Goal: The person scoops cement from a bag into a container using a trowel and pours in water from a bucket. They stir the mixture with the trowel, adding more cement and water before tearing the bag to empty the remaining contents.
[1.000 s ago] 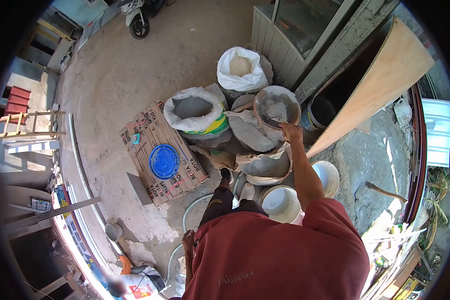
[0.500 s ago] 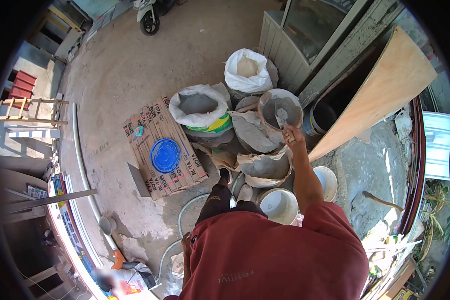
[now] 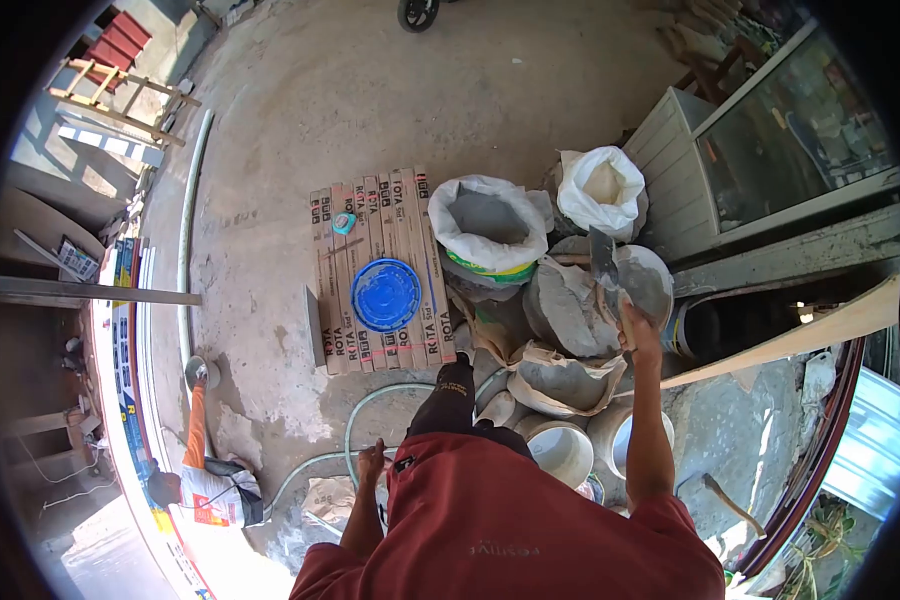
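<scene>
Trowel (image 3: 606,268): in your right hand (image 3: 638,328), handle inside the fist, blade projecting past the fingers, away from your body. Fingers curled and pinching the handle; the exact thumb placement is too small to make out. Blade sits over the left side of the round bucket (image 3: 662,266), which has grey residue on its inner wall; cannot tell whether metal touches the rim.

Your left hand (image 3: 373,462) hangs low at your side, near the hose (image 3: 349,430), well apart from the trowel. Its fingers look loosely bent; nothing visible in them.

Around the bucket: a torn bag (image 3: 568,308) of grey powder just beside it, left; a white-and-green sack (image 3: 444,228) further left; a white sack (image 3: 620,216) of pale powder beyond. Nearer you, an open paper sack (image 3: 568,404), then two white pails (image 3: 562,452), side by side.

Left of the sacks: flat cardboard boxes (image 3: 338,300) bearing a blue lid (image 3: 386,294) and a small teal roll (image 3: 344,222). Far left, a co-worker's orange sleeve (image 3: 196,428) reaches to a small tub (image 3: 191,384).
</scene>
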The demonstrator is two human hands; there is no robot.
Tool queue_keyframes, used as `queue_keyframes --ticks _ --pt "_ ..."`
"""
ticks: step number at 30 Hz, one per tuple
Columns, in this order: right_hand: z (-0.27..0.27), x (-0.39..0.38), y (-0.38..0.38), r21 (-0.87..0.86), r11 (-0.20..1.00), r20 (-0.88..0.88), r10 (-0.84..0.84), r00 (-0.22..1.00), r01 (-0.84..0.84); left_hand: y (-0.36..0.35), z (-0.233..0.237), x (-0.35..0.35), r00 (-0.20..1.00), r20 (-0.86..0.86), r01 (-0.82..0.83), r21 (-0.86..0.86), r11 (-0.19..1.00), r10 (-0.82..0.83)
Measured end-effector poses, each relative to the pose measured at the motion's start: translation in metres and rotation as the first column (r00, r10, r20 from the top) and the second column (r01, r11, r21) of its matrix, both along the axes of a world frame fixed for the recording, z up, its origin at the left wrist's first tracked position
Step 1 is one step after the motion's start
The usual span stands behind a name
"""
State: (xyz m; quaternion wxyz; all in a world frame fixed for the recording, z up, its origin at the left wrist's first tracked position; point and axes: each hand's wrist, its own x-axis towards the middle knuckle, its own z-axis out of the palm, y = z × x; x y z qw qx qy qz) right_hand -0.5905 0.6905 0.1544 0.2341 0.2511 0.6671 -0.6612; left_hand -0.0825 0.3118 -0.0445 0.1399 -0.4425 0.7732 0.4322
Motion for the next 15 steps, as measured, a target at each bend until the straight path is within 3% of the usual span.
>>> queue_keyframes --ticks 2,3,4,5,6,7,8,9,10,12,14,15 --pt "0.008 -0.015 -0.034 0.243 0.913 -0.145 0.368 0.918 -0.328 -0.013 0.01 -0.032 0.995 0.096 -0.049 0.102 0.994 0.039" --pt "-0.011 -0.032 -0.044 0.314 0.843 -0.142 0.497 0.856 -0.438 -0.014 0.039 -0.064 0.927 0.199 -0.36 0.222 0.906 0.319" --pt "-0.02 -0.042 -0.061 0.32 0.838 -0.129 0.5 0.856 -0.441 -0.023 0.028 -0.068 0.924 0.21 -0.363 0.23 0.903 0.318" --pt "-0.03 -0.049 -0.08 0.681 0.674 -0.438 0.688 0.579 -0.286 -0.032 0.014 -0.075 0.992 0.066 -0.119 0.142 0.983 0.11" --pt "-0.035 -0.057 -0.1 0.862 0.504 -0.505 0.85 0.151 0.052 -0.038 0.005 -0.077 0.991 -0.056 0.12 0.021 0.992 -0.119" --pt "-0.031 -0.066 -0.121 0.869 0.494 -0.494 0.856 0.151 0.039 -0.035 0.036 -0.108 0.965 0.157 -0.248 0.269 0.931 0.212" --pt "-0.022 -0.076 -0.144 0.926 0.361 -0.339 0.924 0.18 -0.113 -0.034 0.042 -0.126 0.962 0.171 -0.256 0.275 0.927 0.216" --pt "-0.019 -0.086 -0.165 0.94 0.219 -0.175 0.967 0.183 -0.263 -0.034 0.044 -0.14 0.991 0.096 -0.107 0.21 0.972 0.088" --pt "-0.025 -0.095 -0.183 0.938 0.213 -0.167 0.969 0.183 -0.273 -0.035 0.043 -0.153 0.998 0.03 0.045 0.133 0.99 -0.049" --pt "-0.044 -0.113 -0.211 0.983 -0.046 0.067 0.991 0.118 -0.175 -0.026 0.035 -0.188 0.95 -0.06 0.306 -0.009 0.952 -0.306" --pt "-0.069 -0.137 -0.23 0.972 -0.097 0.119 0.989 0.091 -0.216 -0.016 0.071 -0.255 0.819 -0.18 0.532 -0.119 0.838 -0.545" --pt "-0.08 -0.145 -0.237 0.96 -0.14 0.16 0.985 0.064 -0.243 -0.007 0.068 -0.281 0.861 -0.3 0.418 -0.039 0.907 -0.41"
